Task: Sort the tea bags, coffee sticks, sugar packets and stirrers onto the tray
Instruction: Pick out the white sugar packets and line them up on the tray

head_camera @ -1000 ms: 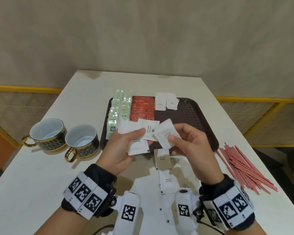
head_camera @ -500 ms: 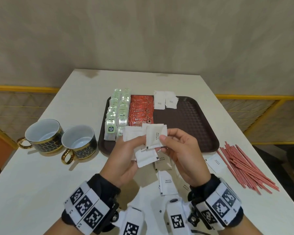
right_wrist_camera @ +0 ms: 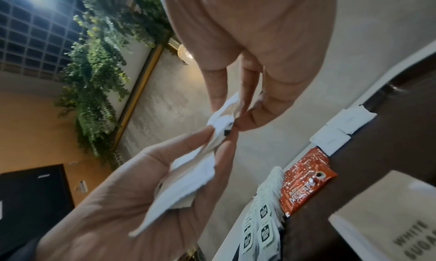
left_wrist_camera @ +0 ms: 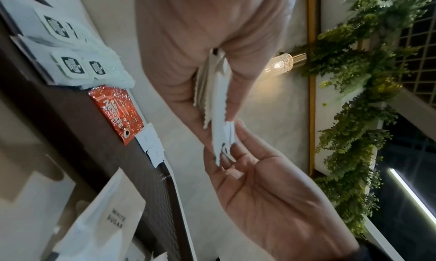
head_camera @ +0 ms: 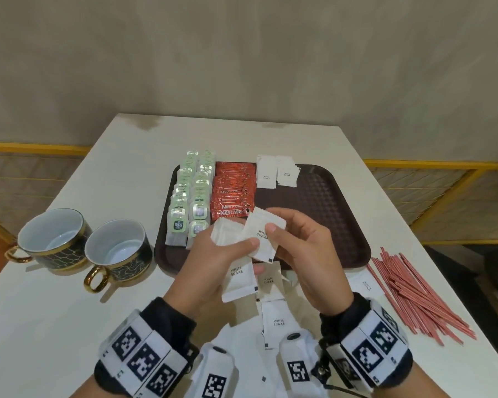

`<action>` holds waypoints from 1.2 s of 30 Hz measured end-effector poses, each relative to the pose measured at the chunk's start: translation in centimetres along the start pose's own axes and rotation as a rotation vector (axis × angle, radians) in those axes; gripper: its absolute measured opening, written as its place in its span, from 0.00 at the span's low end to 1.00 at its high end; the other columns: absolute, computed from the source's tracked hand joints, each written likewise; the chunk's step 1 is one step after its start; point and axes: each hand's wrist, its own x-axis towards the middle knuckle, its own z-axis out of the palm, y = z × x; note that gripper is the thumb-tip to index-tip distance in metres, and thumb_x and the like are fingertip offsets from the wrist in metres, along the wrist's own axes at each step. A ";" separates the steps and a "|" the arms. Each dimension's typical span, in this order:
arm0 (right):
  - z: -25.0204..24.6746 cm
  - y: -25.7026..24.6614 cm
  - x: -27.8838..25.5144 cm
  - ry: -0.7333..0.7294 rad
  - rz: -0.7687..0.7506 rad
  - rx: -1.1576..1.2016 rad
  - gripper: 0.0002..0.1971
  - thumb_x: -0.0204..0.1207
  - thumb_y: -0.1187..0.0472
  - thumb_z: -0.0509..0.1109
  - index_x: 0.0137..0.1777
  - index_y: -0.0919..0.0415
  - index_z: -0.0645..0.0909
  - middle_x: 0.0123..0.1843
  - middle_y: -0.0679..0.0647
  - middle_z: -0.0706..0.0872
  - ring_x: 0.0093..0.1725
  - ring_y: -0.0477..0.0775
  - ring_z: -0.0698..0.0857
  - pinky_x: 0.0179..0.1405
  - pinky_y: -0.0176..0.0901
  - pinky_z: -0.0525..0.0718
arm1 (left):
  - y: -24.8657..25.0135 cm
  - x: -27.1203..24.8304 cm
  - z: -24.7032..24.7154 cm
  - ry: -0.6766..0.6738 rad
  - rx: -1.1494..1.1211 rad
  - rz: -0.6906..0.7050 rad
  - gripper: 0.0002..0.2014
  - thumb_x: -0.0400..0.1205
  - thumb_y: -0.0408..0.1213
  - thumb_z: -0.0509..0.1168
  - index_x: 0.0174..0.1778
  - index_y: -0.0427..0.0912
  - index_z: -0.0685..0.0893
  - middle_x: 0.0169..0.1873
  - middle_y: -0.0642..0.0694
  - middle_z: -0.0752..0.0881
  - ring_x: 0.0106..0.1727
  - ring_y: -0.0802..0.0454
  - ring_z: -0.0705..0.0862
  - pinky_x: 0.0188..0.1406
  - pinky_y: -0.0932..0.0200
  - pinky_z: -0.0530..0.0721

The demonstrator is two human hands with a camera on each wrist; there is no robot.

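Several sugar packets [head_camera: 246, 239] sit pinched between both hands, left hand [head_camera: 213, 262] and right hand [head_camera: 305, 254], fingers clamped on them, just short of the tray [head_camera: 328, 214] (its sugar pile lies straight ahead).

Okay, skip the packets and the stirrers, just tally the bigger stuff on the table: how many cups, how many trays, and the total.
Cups: 2
Tray: 1
Total: 3
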 end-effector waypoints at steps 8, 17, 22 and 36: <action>-3.6 -1.5 5.5 0.029 0.036 -0.137 0.08 0.74 0.75 0.72 0.48 0.63 0.86 0.48 0.58 0.92 0.47 0.56 0.91 0.43 0.48 0.90 | -1.0 2.0 0.6 0.102 -0.082 -0.082 0.09 0.80 0.28 0.69 0.55 0.37 0.85 0.46 0.37 0.91 0.43 0.43 0.91 0.42 0.47 0.91; -7.8 0.4 20.8 0.157 0.123 -0.553 0.15 0.63 0.79 0.79 0.34 0.58 0.82 0.37 0.53 0.85 0.45 0.61 0.88 0.38 0.50 0.89 | -1.6 3.9 -0.1 0.251 -0.323 -0.158 0.09 0.82 0.25 0.65 0.56 0.37 0.84 0.42 0.39 0.88 0.35 0.49 0.87 0.31 0.57 0.90; -5.7 2.2 24.2 0.029 0.202 -0.638 0.15 0.61 0.77 0.82 0.31 0.59 0.80 0.34 0.53 0.81 0.44 0.60 0.86 0.48 0.57 0.90 | -1.7 3.9 -1.1 0.314 -0.358 -0.119 0.11 0.82 0.26 0.64 0.59 0.38 0.83 0.40 0.40 0.89 0.34 0.49 0.86 0.30 0.57 0.89; -5.5 1.2 26.7 -0.013 0.068 -0.806 0.09 0.64 0.69 0.82 0.33 0.62 0.84 0.32 0.51 0.83 0.30 0.45 0.78 0.26 0.33 0.73 | -1.5 3.4 -2.4 0.375 -0.261 -0.084 0.11 0.80 0.28 0.67 0.57 0.40 0.85 0.43 0.40 0.91 0.33 0.52 0.89 0.31 0.57 0.89</action>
